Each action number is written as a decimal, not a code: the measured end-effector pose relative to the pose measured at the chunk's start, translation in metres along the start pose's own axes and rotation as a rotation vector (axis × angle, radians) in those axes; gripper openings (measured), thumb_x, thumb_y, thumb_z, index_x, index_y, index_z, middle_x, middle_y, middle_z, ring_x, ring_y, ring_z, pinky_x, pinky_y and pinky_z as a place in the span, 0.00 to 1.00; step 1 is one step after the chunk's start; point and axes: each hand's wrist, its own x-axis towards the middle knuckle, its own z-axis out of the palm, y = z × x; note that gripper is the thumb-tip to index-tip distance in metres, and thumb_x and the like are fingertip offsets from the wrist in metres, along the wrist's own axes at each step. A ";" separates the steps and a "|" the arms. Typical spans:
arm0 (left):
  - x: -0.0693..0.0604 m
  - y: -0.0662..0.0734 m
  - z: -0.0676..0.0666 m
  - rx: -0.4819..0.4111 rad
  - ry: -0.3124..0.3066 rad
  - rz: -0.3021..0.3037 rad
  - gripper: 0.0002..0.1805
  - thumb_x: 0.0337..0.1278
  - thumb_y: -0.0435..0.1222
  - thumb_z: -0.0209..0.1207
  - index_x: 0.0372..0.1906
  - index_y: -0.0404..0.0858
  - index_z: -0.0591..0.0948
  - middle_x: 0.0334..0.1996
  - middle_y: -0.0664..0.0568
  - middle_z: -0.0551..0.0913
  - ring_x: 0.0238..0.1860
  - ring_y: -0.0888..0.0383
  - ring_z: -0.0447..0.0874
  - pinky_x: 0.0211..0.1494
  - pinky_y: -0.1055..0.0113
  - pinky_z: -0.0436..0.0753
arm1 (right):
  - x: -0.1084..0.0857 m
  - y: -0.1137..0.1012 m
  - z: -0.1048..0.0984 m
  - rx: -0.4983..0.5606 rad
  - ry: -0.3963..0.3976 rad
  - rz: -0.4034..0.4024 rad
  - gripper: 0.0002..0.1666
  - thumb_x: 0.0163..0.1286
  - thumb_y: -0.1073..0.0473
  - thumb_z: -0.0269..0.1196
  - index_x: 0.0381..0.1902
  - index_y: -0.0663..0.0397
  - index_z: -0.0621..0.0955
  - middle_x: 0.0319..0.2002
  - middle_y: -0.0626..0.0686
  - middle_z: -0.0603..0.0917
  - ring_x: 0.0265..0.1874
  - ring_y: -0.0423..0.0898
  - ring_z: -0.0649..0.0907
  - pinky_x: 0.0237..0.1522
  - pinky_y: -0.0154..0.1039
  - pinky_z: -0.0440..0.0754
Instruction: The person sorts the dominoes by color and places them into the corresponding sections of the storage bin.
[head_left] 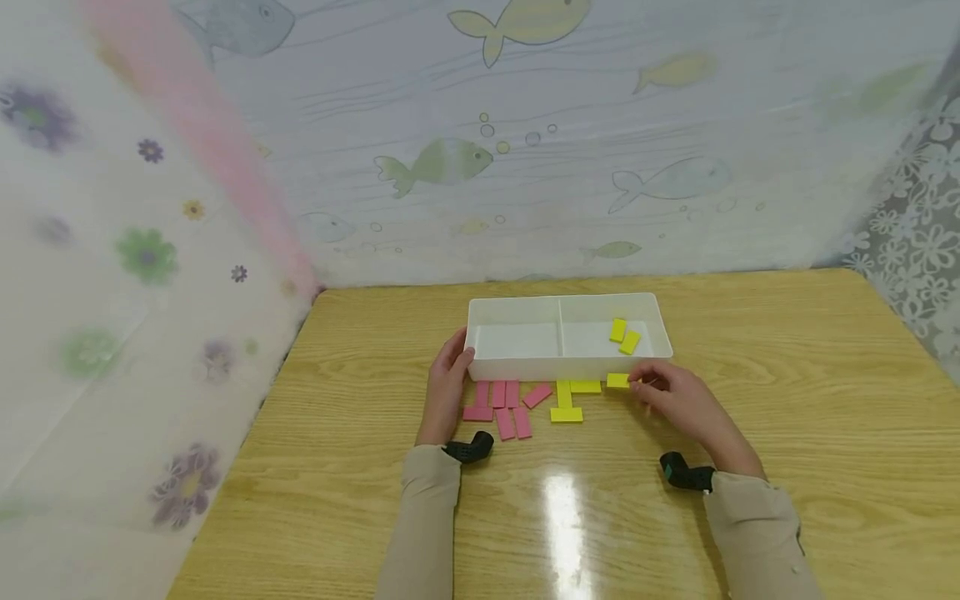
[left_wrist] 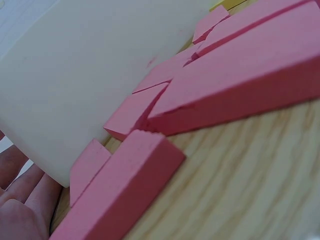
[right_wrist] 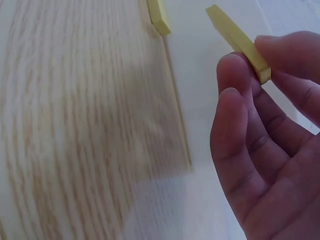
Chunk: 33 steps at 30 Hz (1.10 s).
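Note:
A white two-compartment box (head_left: 517, 369) sits on the table. My left hand (head_left: 447, 379) holds its left end, with the thumb at the front corner; the left wrist view catches a few of its fingers (left_wrist: 22, 192) at the box's lower corner. Between thumb and fingers my right hand (head_left: 678, 400) pinches a yellow block (right_wrist: 239, 42), a thin rectangular piece, in front of the box's right part. Two yellow blocks (head_left: 630, 342) lie in the right compartment. Several pink blocks (head_left: 506, 423) and a few yellow blocks (head_left: 566, 415) lie before the box.
The wooden table (head_left: 360, 517) stands against a fish-patterned curtain (head_left: 525, 208), with a flowered sheet (head_left: 112, 333) at its left. A divider (head_left: 559, 329) splits the box. Black wrist devices (head_left: 472, 448) are on both wrists.

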 end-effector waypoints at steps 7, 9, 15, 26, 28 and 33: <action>0.000 0.001 0.000 -0.013 0.002 0.013 0.23 0.61 0.44 0.50 0.62 0.47 0.67 0.61 0.53 0.66 0.60 0.60 0.62 0.61 0.61 0.63 | 0.000 -0.003 -0.003 -0.038 0.034 -0.005 0.18 0.67 0.47 0.52 0.44 0.54 0.76 0.32 0.56 0.79 0.29 0.51 0.77 0.30 0.42 0.75; -0.001 0.001 0.001 -0.016 0.002 0.015 0.24 0.61 0.45 0.50 0.62 0.47 0.67 0.61 0.53 0.66 0.61 0.59 0.62 0.61 0.61 0.63 | 0.000 -0.004 -0.003 -0.050 0.048 -0.002 0.19 0.67 0.46 0.51 0.45 0.54 0.76 0.32 0.56 0.79 0.30 0.51 0.77 0.31 0.42 0.75; -0.001 0.001 0.001 -0.021 -0.004 0.029 0.24 0.62 0.43 0.49 0.63 0.43 0.66 0.62 0.50 0.65 0.63 0.55 0.59 0.62 0.59 0.62 | -0.001 -0.007 -0.004 -0.040 0.086 0.004 0.20 0.68 0.46 0.50 0.47 0.51 0.77 0.32 0.56 0.80 0.31 0.51 0.77 0.32 0.42 0.75; -0.001 0.002 0.001 -0.033 -0.013 0.011 0.23 0.63 0.40 0.48 0.63 0.44 0.66 0.62 0.51 0.65 0.62 0.56 0.60 0.62 0.62 0.61 | -0.004 -0.011 -0.004 0.007 0.099 0.003 0.19 0.69 0.48 0.48 0.47 0.54 0.77 0.37 0.58 0.79 0.33 0.53 0.77 0.33 0.44 0.77; 0.000 0.002 0.001 -0.030 -0.013 0.011 0.23 0.63 0.40 0.48 0.63 0.44 0.66 0.62 0.51 0.65 0.62 0.57 0.60 0.62 0.62 0.61 | -0.004 -0.011 -0.004 0.017 0.105 -0.006 0.19 0.69 0.48 0.48 0.47 0.53 0.76 0.37 0.58 0.79 0.32 0.53 0.77 0.33 0.44 0.77; -0.001 0.002 0.001 -0.024 -0.013 0.009 0.23 0.63 0.41 0.49 0.63 0.44 0.65 0.62 0.51 0.64 0.63 0.57 0.59 0.62 0.61 0.61 | -0.004 -0.011 -0.004 0.041 0.134 -0.035 0.19 0.69 0.48 0.48 0.46 0.53 0.76 0.36 0.59 0.79 0.30 0.54 0.76 0.31 0.43 0.76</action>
